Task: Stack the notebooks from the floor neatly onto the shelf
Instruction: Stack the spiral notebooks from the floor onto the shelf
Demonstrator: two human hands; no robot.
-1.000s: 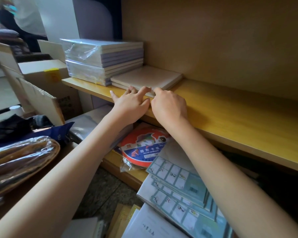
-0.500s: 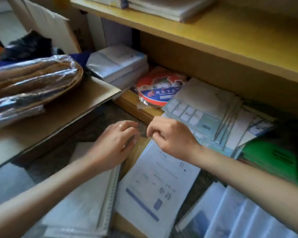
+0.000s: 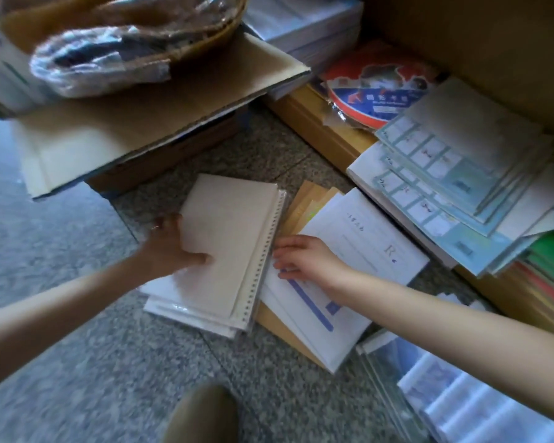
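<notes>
Grey speckled stone floor [image 3: 77, 362] lies under you, and the things to tidy are spread on it. Closest to you, your left hand [image 3: 170, 251] has its grip clamped on the left edge of the cream spiral notebook [image 3: 231, 238], thumb on the cover. I think you hold it there so you can lift it off the pile. This notebook is on the floor, on top of a small pile of white notebooks in clear wrap [image 3: 186, 310].

Your right hand [image 3: 304, 260] lies flat on the white booklet with a blue stripe [image 3: 359, 251]. Its grip is apart and its fingertips touch the notebook's wire edge, likely to keep it from sliding.

A bit farther left is a brown cardboard flap [image 3: 125, 129] with a woven basket in shiny plastic wrap [image 3: 125, 43] on it. Farther right, pale green sheets with square boxes [image 3: 445, 174] and a round red and blue pack [image 3: 375, 91] sit on the low wooden shelf board [image 3: 314, 123].
</notes>
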